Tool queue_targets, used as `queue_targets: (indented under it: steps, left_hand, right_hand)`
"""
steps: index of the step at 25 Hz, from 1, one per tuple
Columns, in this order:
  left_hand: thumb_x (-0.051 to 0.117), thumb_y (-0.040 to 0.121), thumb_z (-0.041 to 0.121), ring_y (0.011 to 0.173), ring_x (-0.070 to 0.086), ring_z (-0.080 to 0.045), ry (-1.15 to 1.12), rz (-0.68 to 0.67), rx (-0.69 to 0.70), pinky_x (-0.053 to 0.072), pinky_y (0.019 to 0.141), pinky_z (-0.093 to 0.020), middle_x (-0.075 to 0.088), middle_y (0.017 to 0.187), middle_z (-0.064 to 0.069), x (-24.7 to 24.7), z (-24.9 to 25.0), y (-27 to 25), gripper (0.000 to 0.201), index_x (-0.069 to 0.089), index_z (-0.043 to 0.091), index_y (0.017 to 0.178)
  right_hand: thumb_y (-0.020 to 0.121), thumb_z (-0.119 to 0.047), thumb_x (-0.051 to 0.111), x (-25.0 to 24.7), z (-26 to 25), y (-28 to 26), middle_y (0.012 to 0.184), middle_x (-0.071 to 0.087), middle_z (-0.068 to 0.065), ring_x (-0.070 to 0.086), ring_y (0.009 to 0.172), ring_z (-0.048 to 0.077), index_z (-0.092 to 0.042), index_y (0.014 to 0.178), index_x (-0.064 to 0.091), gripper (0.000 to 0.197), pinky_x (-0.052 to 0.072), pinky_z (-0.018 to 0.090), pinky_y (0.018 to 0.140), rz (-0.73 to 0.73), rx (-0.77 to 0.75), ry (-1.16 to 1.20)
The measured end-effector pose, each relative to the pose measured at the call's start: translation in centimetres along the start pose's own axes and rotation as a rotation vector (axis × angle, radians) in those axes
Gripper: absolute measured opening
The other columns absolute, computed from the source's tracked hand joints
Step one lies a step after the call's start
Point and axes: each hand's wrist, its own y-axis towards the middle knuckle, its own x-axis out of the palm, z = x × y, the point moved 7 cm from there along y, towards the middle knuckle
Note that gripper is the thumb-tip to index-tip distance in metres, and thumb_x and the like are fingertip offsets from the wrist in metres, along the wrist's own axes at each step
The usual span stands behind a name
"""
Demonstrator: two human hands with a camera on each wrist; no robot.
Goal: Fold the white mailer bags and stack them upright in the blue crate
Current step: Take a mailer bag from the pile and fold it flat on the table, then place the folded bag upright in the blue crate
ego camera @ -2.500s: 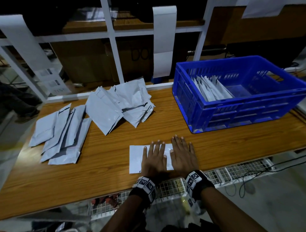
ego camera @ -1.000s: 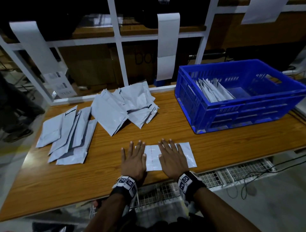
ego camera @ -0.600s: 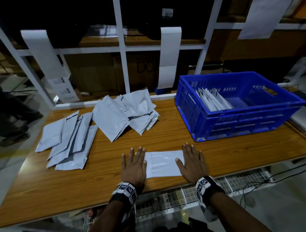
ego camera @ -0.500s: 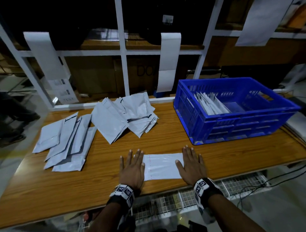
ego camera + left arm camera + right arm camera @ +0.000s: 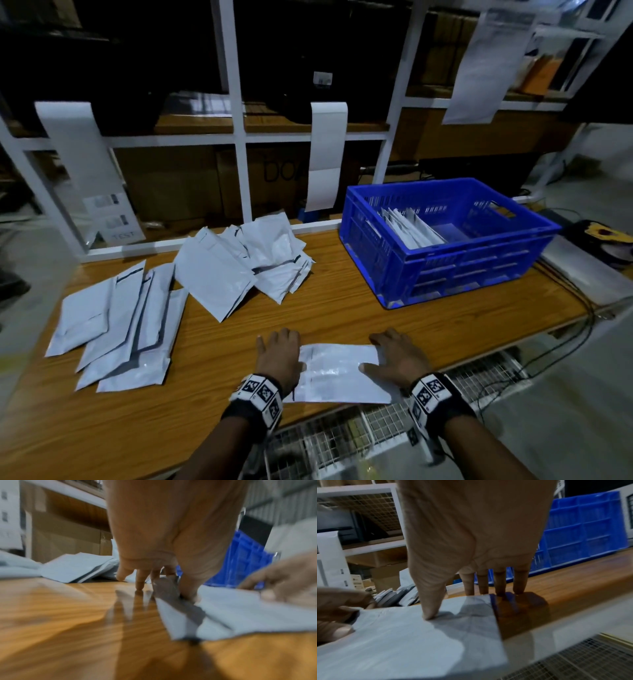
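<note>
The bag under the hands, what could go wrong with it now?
1. The bag hangs over the near edge of the table, so it might slip off when let go.
2. The left hand is lifting its end, while the right hand pins it mostly with a thumb; the fold could come out crooked.
3. A bulky fold may not stand up in the crate.

Dim light. A wooden table point(image 5: 342, 308) stands before a white-framed rack point(image 5: 236, 137) holding cardboard boxes point(image 5: 178, 185); paper sheets point(image 5: 325, 154) hang from it. Grey floor point(image 5: 565, 394) and cables point(image 5: 534, 356) lie on the right.
</note>
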Motion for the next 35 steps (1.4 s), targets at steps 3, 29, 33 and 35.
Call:
queue_targets:
  steps: [3, 29, 33, 35]
  left_hand:
    - [0.064, 0.091, 0.014, 0.104, 0.059, -0.026, -0.113, 0.037, 0.109, 0.043, 0.096, -0.042, 0.059, 0.103, -0.001, -0.8, 2.0, -1.5, 0.030, 0.043, 0.023, 0.111]
    - [0.075, 0.087, 0.011, 0.135, 0.039, -0.023, -0.517, 0.930, 0.437, 0.028, 0.108, -0.032, 0.042, 0.146, -0.006, -13.1, 29.4, -0.5, 0.066, 0.039, 0.023, 0.141]
    - [0.074, 0.088, 0.015, 0.136, 0.039, -0.021, -0.520, 0.911, 0.431, 0.031, 0.108, -0.036, 0.043, 0.147, -0.005, -14.4, 31.0, 2.8, 0.065, 0.039, 0.024, 0.142]
    - [0.073, 0.088, 0.015, 0.134, 0.043, -0.023, -0.500, 0.910, 0.433, 0.037, 0.108, -0.041, 0.047, 0.142, -0.005, -15.1, 31.0, 5.0, 0.061, 0.043, 0.021, 0.140]
  right_hand:
    - [0.081, -0.069, 0.060, 0.7, -0.3, -1.9, 0.145, 0.039, -0.004, 0.038, 0.132, 0.026, -0.033, 0.145, 0.042, 0.076, 0.041, 0.042, 0.101, 0.053, -0.048, 0.057]
    - [0.097, -0.011, 0.056, -17.8, 19.3, -11.6, 0.093, 0.059, 0.001, 0.058, 0.075, 0.017, -0.025, 0.120, 0.051, 0.027, 0.043, 0.040, 0.061, 0.820, -0.342, 0.496]
    - [0.096, -0.003, 0.057, -21.4, 20.2, -10.0, 0.126, 0.059, -0.005, 0.060, 0.107, 0.012, -0.024, 0.135, 0.048, 0.044, 0.046, 0.018, 0.081, 0.899, -0.417, 0.524]
    - [0.095, 0.003, 0.055, -23.6, 20.4, -8.9, 0.132, 0.056, -0.004, 0.054, 0.116, 0.006, -0.019, 0.136, 0.051, 0.046, 0.039, 0.009, 0.092, 0.953, -0.429, 0.529]
